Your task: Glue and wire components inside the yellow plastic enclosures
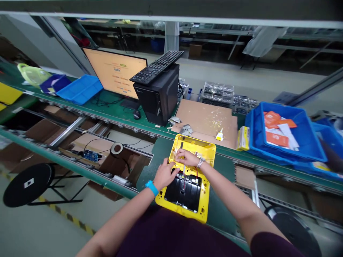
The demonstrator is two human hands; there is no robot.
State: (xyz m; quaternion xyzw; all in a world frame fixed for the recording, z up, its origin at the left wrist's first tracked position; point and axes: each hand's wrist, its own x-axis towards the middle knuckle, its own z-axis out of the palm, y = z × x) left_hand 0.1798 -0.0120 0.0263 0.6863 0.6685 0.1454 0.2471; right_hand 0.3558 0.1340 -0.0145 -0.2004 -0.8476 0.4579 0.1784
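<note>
An opened yellow plastic casing (204, 200) lies in front of me in two joined halves. Its near half holds a black panel (182, 192) with thin wires; the far half has small parts and wires inside. My left hand (164, 175), with a blue wristband, grips the casing's left side near the joint, thumb over the frame. Inside the far half, my right hand (186, 157), with a metal watch strap, has its fingers bent and closed together at the left wall. What its fingertips pinch is too small to make out.
A black computer tower (158, 96) with a keyboard (158, 67) on top stands beside a lit monitor (115, 71). Cardboard (198, 114) carries a small glue bottle (219, 135). Blue bins (302, 142) sit right, beside a yellow box (243, 138). A tape roll (117, 148) lies left.
</note>
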